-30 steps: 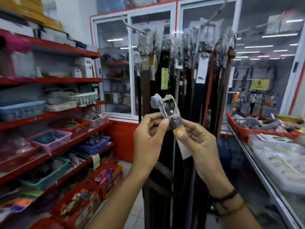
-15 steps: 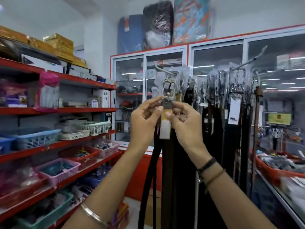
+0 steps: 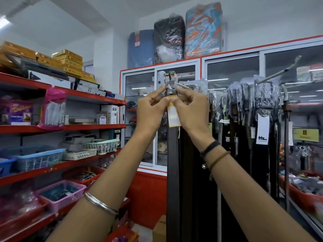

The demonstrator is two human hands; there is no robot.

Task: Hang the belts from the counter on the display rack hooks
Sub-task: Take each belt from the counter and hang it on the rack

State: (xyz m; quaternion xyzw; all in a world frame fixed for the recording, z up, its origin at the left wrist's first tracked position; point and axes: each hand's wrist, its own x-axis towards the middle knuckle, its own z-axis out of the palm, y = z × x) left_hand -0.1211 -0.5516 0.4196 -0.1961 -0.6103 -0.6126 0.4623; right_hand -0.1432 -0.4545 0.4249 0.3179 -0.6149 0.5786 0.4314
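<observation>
A dark brown belt hangs straight down from my raised hands, its gold buckle wrapped in clear plastic and a white and yellow tag below it. My left hand pinches the belt just under the buckle from the left. My right hand pinches it from the right. The buckle sits at the tip of a white rack hook that juts toward me. Several black and brown belts hang on the rack to the right.
Red shelves with baskets and boxed goods line the left side. A glass cabinet with a red frame stands behind the rack. At the lower right a red tray of small goods sits on a glass counter.
Both hands have lifted the belt from chest height up to the hook tip. The view has tilted upward with them, and the strap now hangs full length.
</observation>
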